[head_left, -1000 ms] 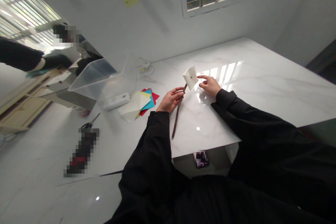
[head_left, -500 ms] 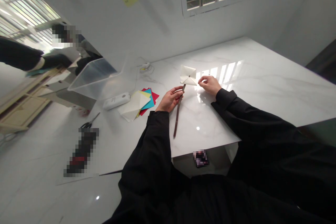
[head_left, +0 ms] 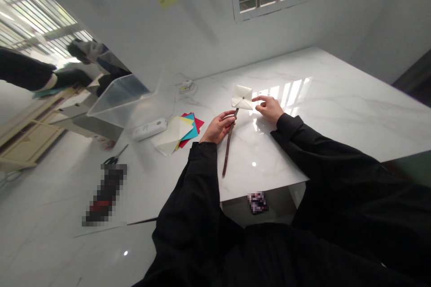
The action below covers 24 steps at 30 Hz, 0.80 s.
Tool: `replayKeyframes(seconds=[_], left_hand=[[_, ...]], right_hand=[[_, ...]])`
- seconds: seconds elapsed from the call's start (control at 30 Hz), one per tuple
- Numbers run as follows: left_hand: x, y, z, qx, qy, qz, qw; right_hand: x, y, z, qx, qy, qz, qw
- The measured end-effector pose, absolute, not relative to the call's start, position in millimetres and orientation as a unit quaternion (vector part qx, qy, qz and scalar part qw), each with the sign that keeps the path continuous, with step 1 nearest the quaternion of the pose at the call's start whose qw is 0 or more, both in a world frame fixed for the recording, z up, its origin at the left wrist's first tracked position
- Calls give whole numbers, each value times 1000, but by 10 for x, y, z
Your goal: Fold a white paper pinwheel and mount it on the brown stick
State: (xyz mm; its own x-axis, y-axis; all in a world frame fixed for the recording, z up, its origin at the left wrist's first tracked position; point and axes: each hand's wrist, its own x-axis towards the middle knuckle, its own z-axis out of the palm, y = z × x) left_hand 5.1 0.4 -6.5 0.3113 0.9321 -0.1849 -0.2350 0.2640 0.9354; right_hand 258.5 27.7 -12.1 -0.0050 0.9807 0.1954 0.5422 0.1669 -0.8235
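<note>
My left hand (head_left: 218, 127) is closed round the upper part of a thin brown stick (head_left: 228, 148) that slants down toward me over the white marble table (head_left: 330, 112). A white folded paper pinwheel (head_left: 241, 96) is pinned to the stick's top end. My right hand (head_left: 269, 107) hovers just right of the pinwheel, index finger stretched toward its edge, the other fingers loosely curled, holding nothing.
A stack of coloured paper sheets (head_left: 180, 133) lies left of my left hand, with a white power strip (head_left: 149, 129) and a clear plastic box (head_left: 121, 101) behind it. Scissors (head_left: 115, 157) lie further left. Another person (head_left: 50, 71) is at the far left.
The pinwheel has turned on its pin, from a tilted diamond to a flatter rectangle. My right hand pulled in to a pinch, then stretched its index finger out again.
</note>
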Motion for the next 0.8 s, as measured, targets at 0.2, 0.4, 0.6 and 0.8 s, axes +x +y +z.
replayKeyframes(seconds=[0.2, 0.4, 0.6, 0.8], left_hand=[[52, 2, -65, 433, 404, 425, 685], [52, 3, -74, 430, 402, 429, 685], [45, 10, -87, 440, 403, 426, 680], [42, 16, -96, 457, 407, 414, 674]], right_hand=[[2600, 284, -139, -582, -636, 276, 425], [2607, 309, -132, -595, -660, 251, 382], [2606, 254, -73, -609, -628, 234, 424], [2639, 245, -40, -585, -666, 174, 429]])
